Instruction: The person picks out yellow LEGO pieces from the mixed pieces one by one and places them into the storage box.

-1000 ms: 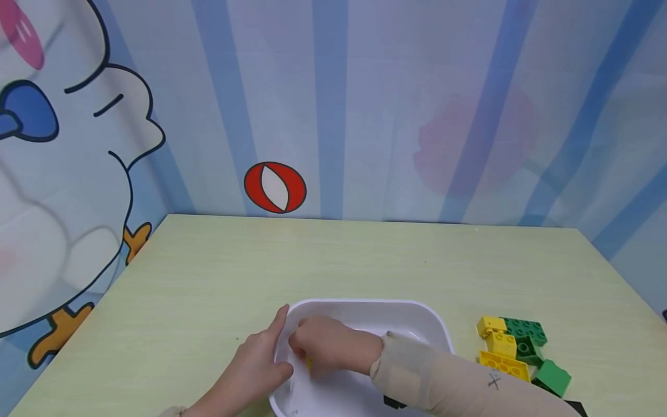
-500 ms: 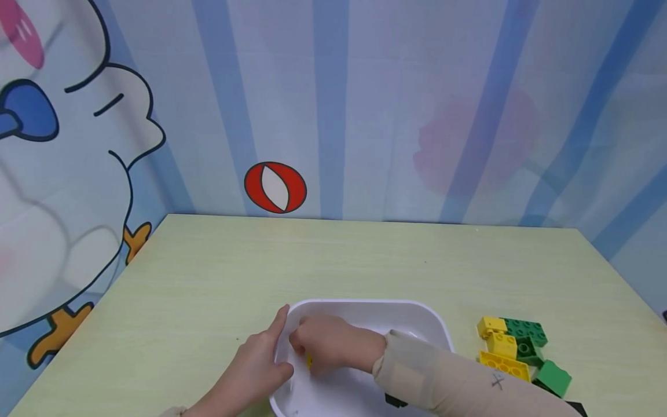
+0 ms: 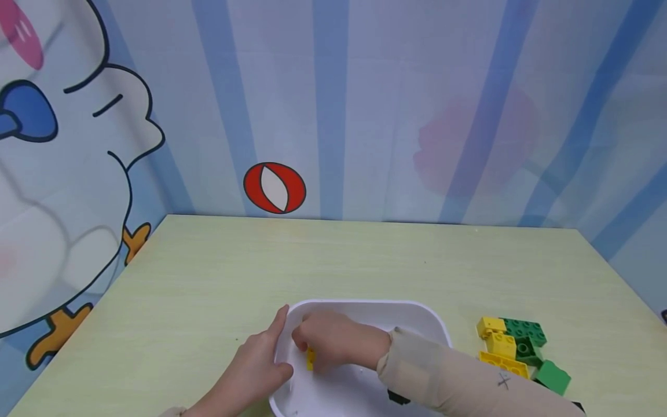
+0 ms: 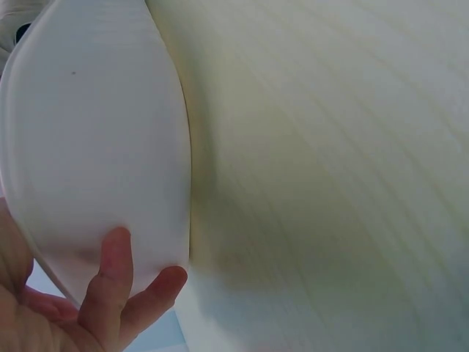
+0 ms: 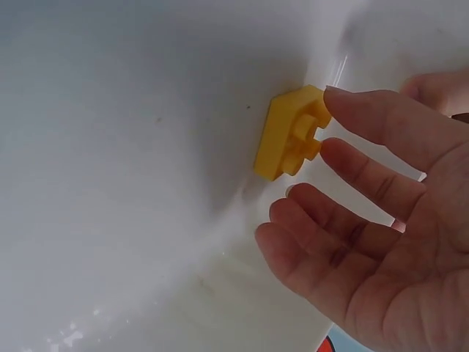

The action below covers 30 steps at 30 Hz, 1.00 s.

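Note:
A white plastic tray (image 3: 365,308) stands at the table's near edge. My left hand (image 3: 255,364) holds its left side, thumb inside the rim; in the left wrist view the fingers (image 4: 110,282) lie against the outer wall. Inside the tray, my right hand (image 3: 333,341) is at a yellow toy building brick (image 3: 310,359). The right wrist view shows this brick (image 5: 282,136) standing tilted, studs facing the hand (image 5: 381,213). Thumb and index fingertips are at its studded side, loosely bent and spread; whether they touch it is hard to tell. The other fingers hang below it.
Right of the tray lie yellow bricks (image 3: 502,345) and green bricks (image 3: 553,376) in a cluster. A black piece (image 3: 398,397) shows in the tray beside the right sleeve (image 3: 458,376). A patterned cloth backdrop (image 3: 365,116) rises behind the pale table (image 3: 365,255).
My right hand has shifted slightly right, and more of the yellow brick shows beside its fingers. My left hand and the tray have stayed in place.

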Each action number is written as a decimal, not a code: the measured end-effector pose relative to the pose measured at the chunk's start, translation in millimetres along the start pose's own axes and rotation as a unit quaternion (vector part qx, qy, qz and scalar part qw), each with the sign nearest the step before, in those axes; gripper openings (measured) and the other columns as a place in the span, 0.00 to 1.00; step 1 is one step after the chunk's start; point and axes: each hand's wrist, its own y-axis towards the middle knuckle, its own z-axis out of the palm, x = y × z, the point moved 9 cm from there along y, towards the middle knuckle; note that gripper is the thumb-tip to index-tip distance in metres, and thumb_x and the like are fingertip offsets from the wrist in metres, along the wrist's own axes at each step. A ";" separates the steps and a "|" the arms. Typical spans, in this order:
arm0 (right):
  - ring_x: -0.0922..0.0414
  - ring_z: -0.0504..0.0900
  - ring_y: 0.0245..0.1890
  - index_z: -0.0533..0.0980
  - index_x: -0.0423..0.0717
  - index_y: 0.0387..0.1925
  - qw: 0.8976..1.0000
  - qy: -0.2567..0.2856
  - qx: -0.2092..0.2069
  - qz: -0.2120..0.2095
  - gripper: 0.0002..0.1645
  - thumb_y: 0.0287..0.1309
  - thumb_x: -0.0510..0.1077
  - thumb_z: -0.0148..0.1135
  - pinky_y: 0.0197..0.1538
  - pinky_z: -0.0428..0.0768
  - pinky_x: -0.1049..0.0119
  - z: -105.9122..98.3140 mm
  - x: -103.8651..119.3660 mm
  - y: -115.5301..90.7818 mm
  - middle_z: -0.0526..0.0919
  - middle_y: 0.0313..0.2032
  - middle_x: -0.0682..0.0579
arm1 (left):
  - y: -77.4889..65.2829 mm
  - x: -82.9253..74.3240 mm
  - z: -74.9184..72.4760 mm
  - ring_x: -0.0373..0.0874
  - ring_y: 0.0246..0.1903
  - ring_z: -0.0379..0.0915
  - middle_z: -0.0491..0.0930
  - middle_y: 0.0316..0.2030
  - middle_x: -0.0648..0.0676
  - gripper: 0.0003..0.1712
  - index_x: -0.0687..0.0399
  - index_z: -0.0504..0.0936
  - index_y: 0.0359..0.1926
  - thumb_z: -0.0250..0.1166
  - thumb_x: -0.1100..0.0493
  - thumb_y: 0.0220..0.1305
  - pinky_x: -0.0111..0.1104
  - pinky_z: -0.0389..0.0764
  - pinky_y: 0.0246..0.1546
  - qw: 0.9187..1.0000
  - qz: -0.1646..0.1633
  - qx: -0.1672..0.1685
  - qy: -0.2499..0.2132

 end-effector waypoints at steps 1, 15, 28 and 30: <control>0.63 0.65 0.22 0.77 0.50 0.25 1.000 0.000 0.001 0.001 0.13 0.32 0.36 0.68 0.24 0.65 0.76 -0.3 0.0 -0.3 0.69 0.19 0.61 | -0.1 0.0 0.1 0.44 0.25 0.69 0.77 0.40 0.66 0.48 0.63 0.51 0.65 0.60 0.66 0.38 0.30 0.77 0.17 1.000 -0.001 0.001 -0.002; 0.61 0.68 0.26 0.75 0.51 0.28 0.999 0.024 0.010 0.035 0.14 0.34 0.42 0.70 0.31 0.70 0.72 -22.0 -12.0 -12.4 0.75 0.26 0.57 | -0.1 1.2 1.0 0.46 0.26 0.70 0.75 0.44 0.67 0.48 0.64 0.50 0.65 0.60 0.67 0.39 0.31 0.78 0.17 1.000 -0.004 0.010 -0.018; 0.59 0.68 0.24 0.75 0.49 0.29 0.998 0.038 0.000 0.054 0.13 0.36 0.39 0.67 0.27 0.71 0.68 -37.6 -29.0 -37.9 0.73 0.26 0.54 | -0.8 -1.3 -0.6 0.44 0.25 0.69 0.76 0.43 0.65 0.49 0.63 0.51 0.64 0.60 0.67 0.37 0.30 0.77 0.19 1.000 -0.005 -0.007 -0.006; 0.59 0.68 0.24 0.75 0.49 0.29 0.998 0.042 -0.001 0.052 0.13 0.36 0.39 0.67 0.28 0.71 0.68 -37.0 -31.6 -41.0 0.73 0.27 0.54 | -0.8 -1.2 -0.5 0.44 0.25 0.68 0.76 0.44 0.66 0.49 0.64 0.51 0.64 0.60 0.67 0.36 0.30 0.77 0.19 1.000 -0.009 -0.006 -0.006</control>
